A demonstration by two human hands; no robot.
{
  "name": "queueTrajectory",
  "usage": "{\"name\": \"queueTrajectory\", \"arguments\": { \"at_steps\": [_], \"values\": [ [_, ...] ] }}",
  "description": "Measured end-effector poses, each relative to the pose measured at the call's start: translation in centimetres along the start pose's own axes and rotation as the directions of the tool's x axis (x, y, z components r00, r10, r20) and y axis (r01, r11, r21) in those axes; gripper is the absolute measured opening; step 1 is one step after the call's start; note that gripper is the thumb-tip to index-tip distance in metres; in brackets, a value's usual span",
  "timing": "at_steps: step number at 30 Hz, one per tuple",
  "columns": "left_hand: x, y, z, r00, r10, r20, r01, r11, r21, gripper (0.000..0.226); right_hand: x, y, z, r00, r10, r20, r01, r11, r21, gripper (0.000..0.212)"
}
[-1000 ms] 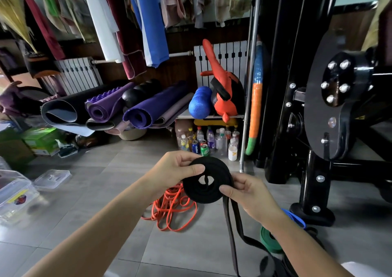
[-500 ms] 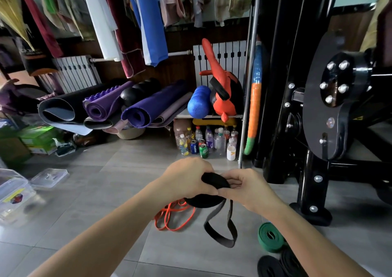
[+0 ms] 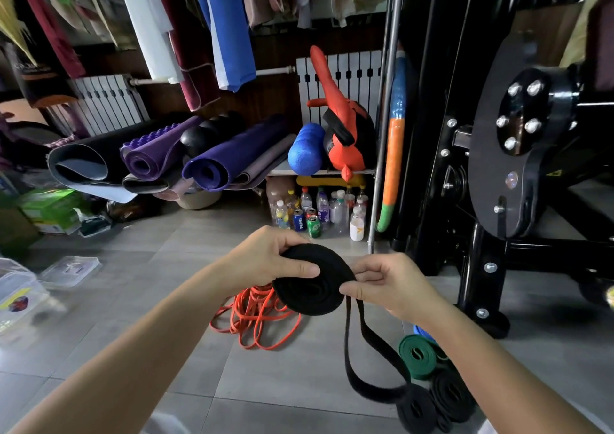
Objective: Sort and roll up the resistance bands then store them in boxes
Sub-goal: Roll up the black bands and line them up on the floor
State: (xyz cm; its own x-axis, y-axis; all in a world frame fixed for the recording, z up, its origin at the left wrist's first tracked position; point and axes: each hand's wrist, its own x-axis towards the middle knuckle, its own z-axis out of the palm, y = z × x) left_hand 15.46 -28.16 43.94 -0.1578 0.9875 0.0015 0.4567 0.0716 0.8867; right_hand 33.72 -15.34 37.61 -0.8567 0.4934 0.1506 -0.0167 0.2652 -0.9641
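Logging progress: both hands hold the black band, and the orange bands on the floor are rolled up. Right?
No. The head view shows the orange bands in a loose tangle, unrolled; left hand and right hand hold the black band.

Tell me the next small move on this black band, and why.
Probably wind one more wrap onto the black coil. The left hand grips the coil, the right hand pinches the loose tail where it leaves the coil, and that tail hangs below in an unrolled loop.
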Motion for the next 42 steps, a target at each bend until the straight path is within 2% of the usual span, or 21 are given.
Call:
{"name": "queueTrajectory", "arguments": {
  "at_steps": [4, 7, 9, 12, 15, 16, 17, 19, 20, 22, 24, 26, 27, 28, 32, 34, 36, 39, 42],
  "values": [
    [-0.2, -0.6, 0.9, 0.996, 0.000, -0.088, -0.015, 0.986, -0.164, 0.020, -0.7, 1.1, 0.3, 1.000, 0.017, -0.017, -0.016, 0.997, 0.077, 0.035],
    [-0.1, -1.0, 1.5, 0.991, -0.005, -0.134, -0.036, 0.953, -0.300, 0.032, -1.5, 1.5, 0.7, 0.998, 0.001, -0.069, 0.014, 0.977, 0.211, 0.031],
    [-0.1, -1.4, 2.0, 0.989, -0.009, -0.145, -0.054, 0.901, -0.429, 0.033, -1.6, 1.6, 0.6, 0.995, -0.011, -0.103, 0.038, 0.965, 0.261, 0.033],
    [-0.4, -2.0, 3.0, 0.985, -0.029, -0.167, -0.084, 0.772, -0.630, 0.033, -1.5, 1.3, 0.4, 0.990, -0.024, -0.136, 0.053, 0.977, 0.209, 0.034],
    [-0.7, -2.5, 3.6, 0.985, -0.056, -0.165, -0.070, 0.738, -0.671, 0.030, -1.2, 0.7, 0.0, 0.992, -0.035, -0.120, 0.048, 0.993, 0.112, 0.024],
    [-0.7, -2.3, 3.5, 0.983, -0.062, -0.172, -0.059, 0.784, -0.618, 0.028, -1.1, 0.5, -0.3, 0.994, -0.034, -0.104, 0.043, 0.995, 0.085, 0.025],
    [-0.8, -2.0, 3.2, 0.978, -0.055, -0.200, -0.052, 0.868, -0.494, 0.025, -1.0, 0.3, -0.5, 0.996, -0.030, -0.088, 0.034, 0.998, 0.049, 0.026],
    [-0.7, -1.3, 2.5, 0.969, -0.002, -0.248, -0.028, 0.993, -0.118, 0.033, -0.7, -0.1, -0.7, 0.998, -0.014, -0.055, 0.011, 0.998, -0.059, 0.027],
    [-0.6, -0.8, 2.2, 0.970, 0.037, -0.240, -0.023, 0.998, 0.060, 0.040, -0.6, -0.3, -0.7, 0.999, -0.007, -0.039, 0.001, 0.991, -0.131, 0.028],
    [-0.4, 0.3, 2.3, 0.989, 0.062, -0.136, -0.009, 0.931, 0.364, 0.053, -0.3, -0.8, -0.3, 1.000, 0.005, -0.013, -0.009, 0.954, -0.299, 0.030],
    [-0.2, 1.1, 2.9, 1.000, 0.013, -0.026, 0.006, 0.775, 0.632, 0.050, 0.1, -1.3, 0.4, 1.000, 0.011, 0.012, -0.005, 0.911, -0.413, 0.023],
    [0.0, 1.5, 3.3, 1.000, -0.007, 0.028, -0.018, 0.608, 0.793, 0.036, 0.3, -1.5, 0.8, 0.999, -0.015, 0.033, 0.029, 0.880, -0.474, 0.021],
    [0.1, 1.6, 3.3, 0.999, 0.003, 0.032, -0.028, 0.563, 0.826, 0.031, 0.4, -1.6, 0.9, 0.999, -0.034, 0.038, 0.048, 0.883, -0.467, 0.021],
    [0.1, 1.6, 3.0, 1.000, 0.012, 0.026, -0.028, 0.558, 0.830, 0.029, 0.4, -1.6, 0.9, 0.998, -0.045, 0.039, 0.057, 0.902, -0.428, 0.020],
    [-0.1, 0.9, 1.5, 0.999, 0.021, -0.039, 0.009, 0.759, 0.651, 0.026, 0.1, -1.6, 0.6, 0.998, -0.021, 0.055, 0.031, 0.980, -0.199, 0.031],
    [-0.5, 0.4, 0.9, 0.995, 0.024, -0.097, 0.025, 0.877, 0.480, 0.016, -0.2, -1.1, 0.5, 0.998, -0.024, 0.063, 0.032, 0.992, -0.124, 0.037],
    [-0.8, 0.0, 0.5, 0.989, 0.025, -0.147, 0.018, 0.958, 0.286, 0.023, -0.4, -0.8, 0.6, 0.999, -0.043, 0.010, 0.043, 0.999, -0.019, 0.039],
    [-0.9, -0.9, 0.5, 0.979, -0.007, -0.204, 0.024, 0.997, 0.080, 0.028, -0.2, -0.6, 0.9, 0.997, -0.041, -0.063, 0.047, 0.996, 0.082, 0.033],
    [-0.9, -1.8, 0.8, 0.965, -0.053, -0.258, 0.027, 0.995, -0.101, 0.024, -0.1, -0.6, 0.8, 0.996, -0.054, -0.065, 0.060, 0.995, 0.083, 0.034]
  ]
}}
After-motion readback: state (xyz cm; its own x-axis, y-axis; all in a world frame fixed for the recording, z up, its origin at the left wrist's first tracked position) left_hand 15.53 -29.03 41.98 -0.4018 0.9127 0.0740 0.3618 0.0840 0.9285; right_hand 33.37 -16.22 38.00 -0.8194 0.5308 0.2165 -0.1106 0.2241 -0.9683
